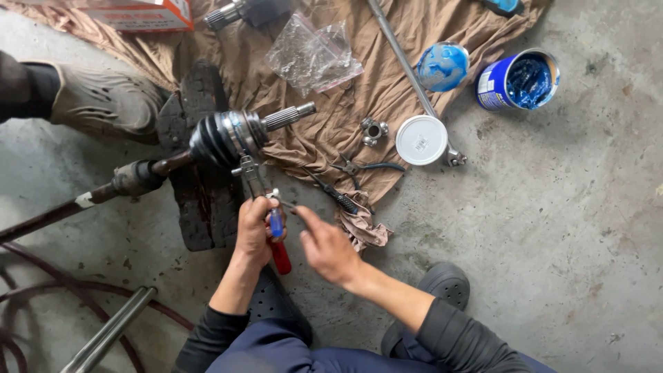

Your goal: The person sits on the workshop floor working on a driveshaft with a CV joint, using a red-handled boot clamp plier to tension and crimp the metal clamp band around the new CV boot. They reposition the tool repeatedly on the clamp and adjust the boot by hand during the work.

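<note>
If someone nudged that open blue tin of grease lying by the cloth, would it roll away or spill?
The blue tin lies on its side on the concrete floor, so its round wall would probably let it roll. The blue grease looks thick and clings inside, so it likely would not pour out. It may be slippery to grip if smeared.

Head camera looks steeply down, close

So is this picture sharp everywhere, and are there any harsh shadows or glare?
Head view: soft, even daylight, shadows faint under the axle shaft; mostly sharp, though the right hand looks slightly motion-blurred; mild sheen on the blue grease tin; edges bend a little from the wide lens.
</note>
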